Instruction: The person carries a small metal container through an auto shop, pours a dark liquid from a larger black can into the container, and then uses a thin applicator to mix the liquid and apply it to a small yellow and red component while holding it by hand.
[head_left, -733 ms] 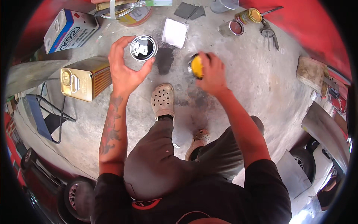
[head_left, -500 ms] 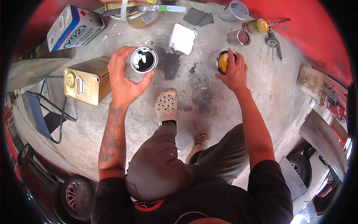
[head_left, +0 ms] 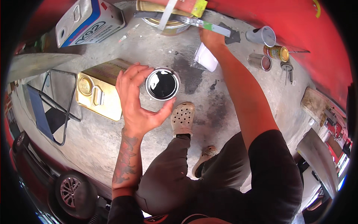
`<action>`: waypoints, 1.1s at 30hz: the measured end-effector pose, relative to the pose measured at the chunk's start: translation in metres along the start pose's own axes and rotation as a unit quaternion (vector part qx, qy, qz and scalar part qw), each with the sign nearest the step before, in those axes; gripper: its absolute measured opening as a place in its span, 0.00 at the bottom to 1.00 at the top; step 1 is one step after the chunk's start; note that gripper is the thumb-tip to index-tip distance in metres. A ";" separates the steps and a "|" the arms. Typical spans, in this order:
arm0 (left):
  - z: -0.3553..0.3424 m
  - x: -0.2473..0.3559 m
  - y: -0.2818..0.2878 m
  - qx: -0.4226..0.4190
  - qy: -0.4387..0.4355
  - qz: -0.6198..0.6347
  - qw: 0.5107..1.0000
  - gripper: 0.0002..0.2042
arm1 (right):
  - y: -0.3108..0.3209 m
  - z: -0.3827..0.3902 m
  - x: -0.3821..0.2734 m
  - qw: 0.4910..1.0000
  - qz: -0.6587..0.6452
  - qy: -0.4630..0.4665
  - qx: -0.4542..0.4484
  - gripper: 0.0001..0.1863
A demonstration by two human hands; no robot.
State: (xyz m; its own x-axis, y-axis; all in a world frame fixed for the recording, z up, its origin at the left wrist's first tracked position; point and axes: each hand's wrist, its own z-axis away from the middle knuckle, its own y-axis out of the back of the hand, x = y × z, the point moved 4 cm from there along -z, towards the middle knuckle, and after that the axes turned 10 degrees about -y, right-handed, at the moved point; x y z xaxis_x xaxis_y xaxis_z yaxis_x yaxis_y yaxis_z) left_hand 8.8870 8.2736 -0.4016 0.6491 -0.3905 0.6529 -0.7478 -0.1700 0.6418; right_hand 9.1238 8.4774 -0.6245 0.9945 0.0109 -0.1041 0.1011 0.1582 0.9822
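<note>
My left hand is wrapped round a small open metal can with glossy black liquid inside, held upright above the floor. My right arm stretches far forward, and my right hand is beside a folded white cloth. A long flat strip, grey with green and white parts, crosses in front of that hand and hides its fingers, so what they hold cannot be seen. The strip lies over a large round tin. Dark square sheets show just right of the hand.
A gold rectangular can and a white-and-blue one stand left. At the right are a clear plastic cup, a yellow tin, a metal cup and a spray-gun-like metal tool. A folding stool stands far left.
My right hand has left the right side and reached forward to the white cloth and strip. The round yellow-and-black item it gripped is out of sight. The view has shifted.
</note>
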 end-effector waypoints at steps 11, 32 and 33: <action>-0.005 0.002 -0.006 -0.004 -0.014 -0.005 1.000 0.36 | -0.021 -0.021 0.006 0.999 -0.002 0.030 0.023 0.17; 0.008 0.027 -0.017 0.008 -0.065 -0.016 0.998 0.33 | -0.032 0.305 -0.004 0.936 -0.321 0.089 -0.111 0.09; 0.009 0.027 -0.019 0.022 -0.066 -0.008 0.998 0.33 | -0.030 0.308 -0.002 0.941 -0.296 0.119 -0.114 0.09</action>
State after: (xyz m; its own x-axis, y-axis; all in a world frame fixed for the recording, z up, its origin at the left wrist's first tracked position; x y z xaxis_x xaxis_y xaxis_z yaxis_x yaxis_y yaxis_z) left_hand 8.9174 8.2582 -0.3997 0.6386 -0.5023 0.5830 -0.7454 -0.2155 0.6308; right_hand 9.1276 8.1688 -0.6057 0.7287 0.0715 -0.6810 0.5999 0.4130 0.6852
